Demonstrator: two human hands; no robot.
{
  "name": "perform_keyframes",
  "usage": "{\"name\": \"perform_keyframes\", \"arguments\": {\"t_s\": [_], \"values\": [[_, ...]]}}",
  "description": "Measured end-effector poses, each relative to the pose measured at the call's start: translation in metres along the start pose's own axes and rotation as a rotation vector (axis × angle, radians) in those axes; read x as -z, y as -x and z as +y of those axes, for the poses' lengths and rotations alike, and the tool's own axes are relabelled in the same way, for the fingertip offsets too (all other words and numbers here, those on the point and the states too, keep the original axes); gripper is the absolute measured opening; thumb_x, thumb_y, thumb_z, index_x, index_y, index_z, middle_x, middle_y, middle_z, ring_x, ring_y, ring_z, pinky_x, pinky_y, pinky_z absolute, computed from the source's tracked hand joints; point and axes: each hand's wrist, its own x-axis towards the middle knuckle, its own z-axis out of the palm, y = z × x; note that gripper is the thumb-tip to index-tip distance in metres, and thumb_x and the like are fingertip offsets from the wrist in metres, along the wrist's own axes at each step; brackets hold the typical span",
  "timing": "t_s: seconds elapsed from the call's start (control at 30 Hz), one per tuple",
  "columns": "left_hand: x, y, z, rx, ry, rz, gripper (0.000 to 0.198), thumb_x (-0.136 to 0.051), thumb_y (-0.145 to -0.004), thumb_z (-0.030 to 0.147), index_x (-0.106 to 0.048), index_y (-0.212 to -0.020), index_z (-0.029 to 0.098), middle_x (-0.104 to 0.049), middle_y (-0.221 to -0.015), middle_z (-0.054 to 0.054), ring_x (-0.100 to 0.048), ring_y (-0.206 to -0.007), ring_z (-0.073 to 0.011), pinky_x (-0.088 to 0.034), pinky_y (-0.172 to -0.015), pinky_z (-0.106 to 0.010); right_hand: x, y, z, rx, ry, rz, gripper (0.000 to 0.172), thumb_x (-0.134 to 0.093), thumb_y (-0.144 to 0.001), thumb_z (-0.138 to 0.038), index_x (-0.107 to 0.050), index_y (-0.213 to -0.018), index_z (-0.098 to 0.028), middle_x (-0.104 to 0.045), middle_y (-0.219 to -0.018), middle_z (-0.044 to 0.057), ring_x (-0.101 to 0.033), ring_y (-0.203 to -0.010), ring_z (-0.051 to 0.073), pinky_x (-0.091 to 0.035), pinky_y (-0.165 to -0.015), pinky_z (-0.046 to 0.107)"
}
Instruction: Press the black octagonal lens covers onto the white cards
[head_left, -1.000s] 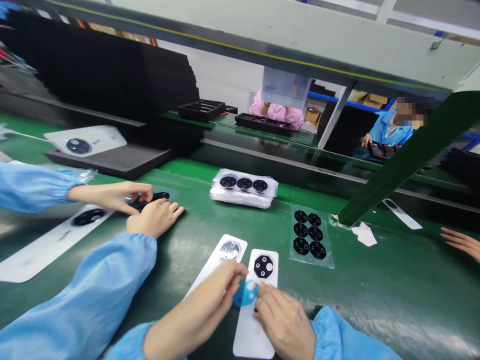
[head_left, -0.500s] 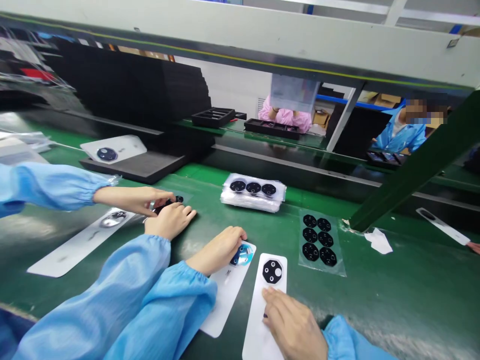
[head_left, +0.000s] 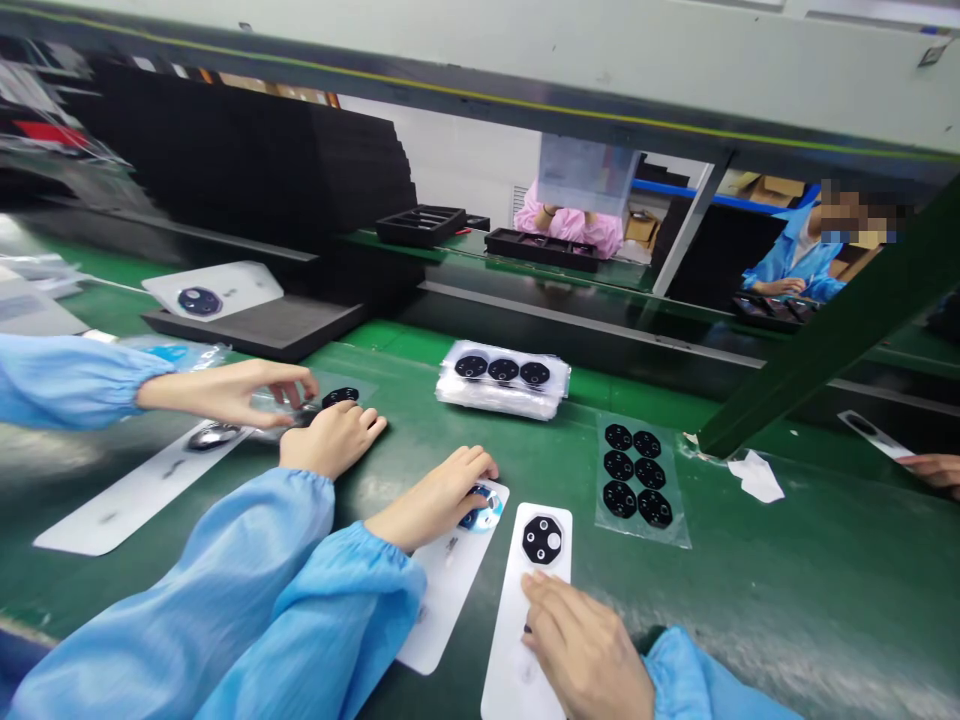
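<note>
My left hand is closed at the top end of a white phone back cover. Its thumb lies on the blue glossy film over the lens area, with the fingers bent above it. Beside it, a second white back cover carries a black octagonal lens sticker. Across this cover lies my right hand, fingers extended and pressing on its surface below the sticker. A small dark spot shows at those fingers; I cannot tell what it is.
A co-worker's hands work over a black sticker at left, near another white cover. A clear sheet of black stickers lies right, a sticker stack behind. A green post slants at right.
The co-worker's far hand has lifted and drawn back left, uncovering a black sticker. My left thumb has shifted onto the blue film. My right hand stays put. The view has moved slightly.
</note>
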Motion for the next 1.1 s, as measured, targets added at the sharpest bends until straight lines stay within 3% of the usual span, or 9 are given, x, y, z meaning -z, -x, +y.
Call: {"name": "perform_keyframes", "arguments": {"t_s": [0.2,0.4,0.5,0.63,0.83,0.9,1.03,1.1], "values": [[0.010,-0.013,-0.005,-0.001,0.029,-0.104,0.023,-0.045,-0.074,0.003,-0.050,-0.087,0.021,-0.053,-0.082,0.001,-0.051,-0.083,-0.0150,-0.041,-0.075,-0.023,0.000,-0.001,0.000,0.002,0.004,0.014,0.039,-0.026,-0.098,-0.020,-0.062,-0.086,-0.012,-0.073,-0.091,0.009,-0.068,-0.088,0.017,-0.054,-0.079,0.025],[0.015,-0.018,-0.004,-0.009,0.043,-0.164,0.021,-0.048,-0.076,0.003,-0.055,-0.090,0.018,-0.055,-0.083,0.000,-0.053,-0.079,-0.0140,-0.043,-0.073,-0.024,0.002,-0.003,0.000,0.010,0.011,0.022,0.040,-0.026,-0.098,-0.020,-0.062,-0.086,-0.011,-0.073,-0.090,0.008,-0.068,-0.087,0.017,-0.054,-0.079,0.025],[0.015,-0.020,-0.006,-0.028,0.051,-0.182,0.008,-0.053,-0.084,0.013,-0.057,-0.090,0.015,-0.058,-0.085,0.000,-0.056,-0.079,-0.0150,-0.047,-0.073,-0.030,0.001,-0.003,0.000,0.008,0.018,0.024,0.040,-0.025,-0.099,-0.020,-0.062,-0.086,-0.011,-0.073,-0.090,0.008,-0.068,-0.087,0.017,-0.053,-0.079,0.025],[0.012,-0.025,-0.012,-0.042,0.063,-0.208,0.017,-0.054,-0.088,0.029,-0.059,-0.093,0.014,-0.062,-0.087,-0.002,-0.060,-0.077,-0.0149,-0.051,-0.069,-0.033,0.002,-0.002,0.000,0.008,0.026,0.017,0.039,-0.025,-0.099,-0.020,-0.062,-0.087,-0.012,-0.073,-0.092,0.008,-0.067,-0.089,0.017,-0.052,-0.079,0.025],[0.009,-0.029,-0.015,-0.066,0.054,-0.202,0.019,-0.053,-0.089,0.030,-0.060,-0.092,0.013,-0.063,-0.085,-0.001,-0.061,-0.071,-0.0134,-0.052,-0.065,-0.030,0.011,-0.025,-0.005,-0.014,0.038,-0.165,0.036,-0.030,-0.097,-0.020,-0.058,-0.075,-0.015,-0.067,-0.075,0.006,-0.063,-0.067,0.018,-0.052,-0.055,0.029],[0.008,-0.027,-0.014,-0.090,0.046,-0.166,0.018,-0.052,-0.089,0.030,-0.060,-0.091,0.013,-0.062,-0.084,-0.001,-0.061,-0.073,-0.0140,-0.051,-0.067,-0.031,0.007,-0.037,-0.006,0.011,0.000,-0.204,0.031,-0.035,-0.095,-0.017,-0.057,-0.074,-0.015,-0.067,-0.082,0.007,-0.063,-0.073,0.019,-0.053,-0.060,0.030],[0.003,-0.018,-0.015,-0.134,0.026,-0.067,0.015,-0.048,-0.091,0.024,-0.058,-0.090,0.013,-0.060,-0.084,-0.001,-0.059,-0.077,-0.0147,-0.050,-0.069,-0.032,-0.015,-0.047,-0.007,0.140,-0.102,-0.169,0.020,-0.041,-0.094,-0.016,-0.059,-0.088,-0.011,-0.066,-0.107,0.010,-0.060,-0.101,0.020,-0.049,-0.088,0.030],[-0.003,-0.013,-0.017,-0.149,0.007,-0.015,0.012,-0.045,-0.092,0.019,-0.056,-0.091,0.014,-0.058,-0.085,-0.001,-0.058,-0.079,-0.0149,-0.050,-0.070,-0.032,-0.028,-0.046,-0.007,0.162,-0.103,-0.157,0.019,-0.042,-0.093,-0.018,-0.059,-0.093,-0.009,-0.066,-0.110,0.010,-0.059,-0.105,0.020,-0.048,-0.091,0.030]]}}
